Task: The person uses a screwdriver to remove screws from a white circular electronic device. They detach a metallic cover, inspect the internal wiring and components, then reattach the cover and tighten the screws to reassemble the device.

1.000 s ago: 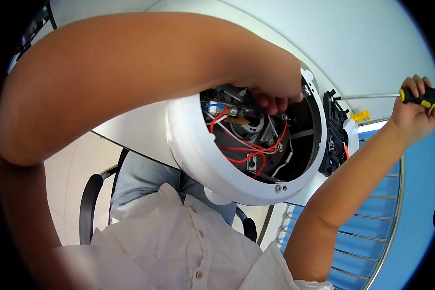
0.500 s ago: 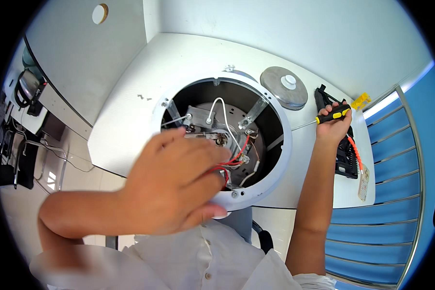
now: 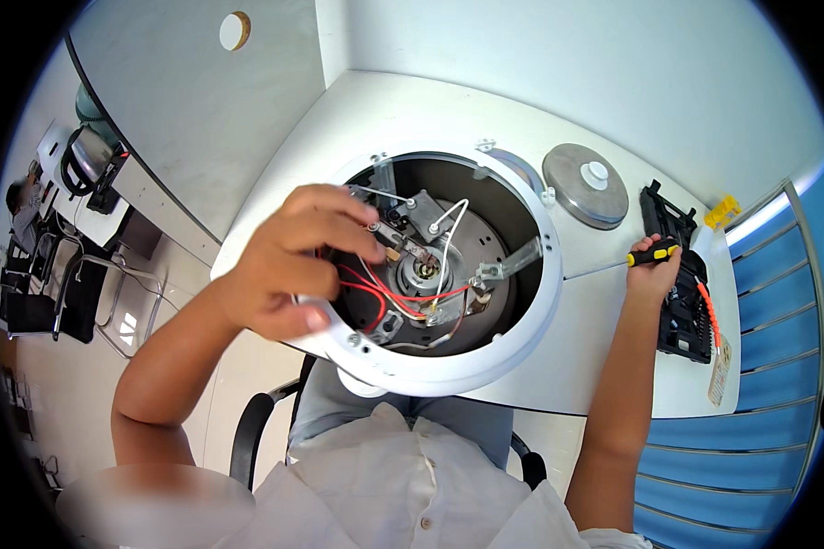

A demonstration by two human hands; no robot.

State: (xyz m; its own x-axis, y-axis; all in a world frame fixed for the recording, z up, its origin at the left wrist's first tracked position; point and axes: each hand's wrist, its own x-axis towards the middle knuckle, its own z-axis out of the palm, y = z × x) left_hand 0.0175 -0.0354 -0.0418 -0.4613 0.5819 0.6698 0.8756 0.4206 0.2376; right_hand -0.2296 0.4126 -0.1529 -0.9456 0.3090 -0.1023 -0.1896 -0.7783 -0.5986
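Observation:
A round white appliance housing [image 3: 526, 340], resembling an upturned rice cooker, stands near the table's front edge with its inside exposed. Within it are red wires [image 3: 366, 297], a white sleeved wire [image 3: 458, 220], metal brackets and a round central part [image 3: 426, 272]. Over the housing's left rim hovers my left hand [image 3: 293, 261], fingers spread and holding nothing; whether a fingertip touches the rim I cannot tell. To the right, my right hand [image 3: 655, 270] grips the black and yellow handle of a screwdriver [image 3: 652, 255], its shaft pointing left toward the housing.
Behind the housing lies a round metal lid [image 3: 581, 188] with a white knob. A black tool case [image 3: 673, 339], an orange flexible shaft [image 3: 708, 306] and a yellow piece [image 3: 723, 212] are at the right. A metal railing [image 3: 810, 339] runs beyond. A grey partition [image 3: 183, 101] borders the left.
The housing has turned clockwise, its brackets and wires shifting round. My left hand has drawn back from over the inside to the left rim. The whole view has shifted; the right hand keeps the screwdriver.

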